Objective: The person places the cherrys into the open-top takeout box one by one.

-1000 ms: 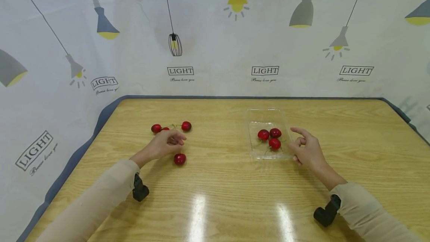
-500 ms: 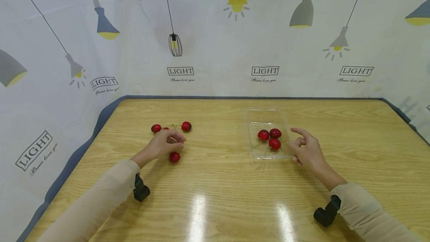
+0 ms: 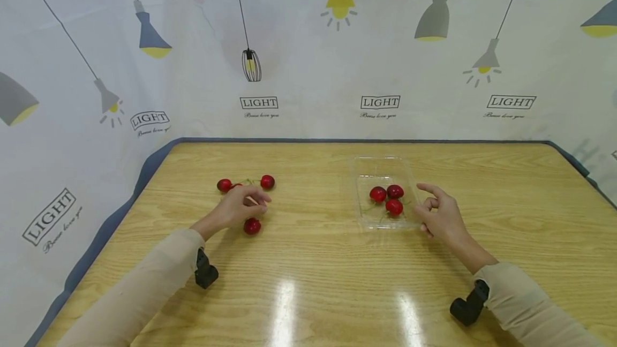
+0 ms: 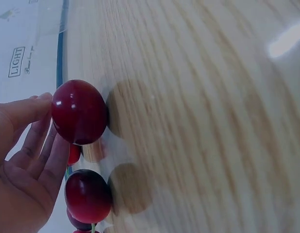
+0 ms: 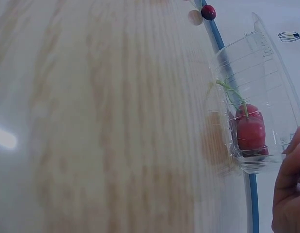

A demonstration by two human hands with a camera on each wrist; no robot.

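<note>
In the head view, my left hand [image 3: 233, 209] is low over the table, thumb and fingertips close together just above a dark red cherry [image 3: 252, 226]. In the left wrist view this cherry [image 4: 79, 111] is at the thumb tip; its stem is hidden, though it seems pinched. Beyond the hand are a few more cherries [image 3: 267, 182], partly covered by it, with green stems. My right hand [image 3: 445, 217] grips the right side of a clear plastic box [image 3: 359, 202]. Three cherries [image 3: 394, 207] with stems sit inside the box, also seen in the right wrist view.
Both hands work over a wood-grain table [image 3: 308, 261] with a dark blue edge. A white printed curtain [image 3: 308, 68] hangs behind it and to the sides. Black wrist cameras [image 3: 206, 269] are strapped on both sleeves.
The cherry by my left hand has shifted left, closer under the fingers, then slightly back right. My left hand has moved slightly right. The right hand and the box have stayed put.
</note>
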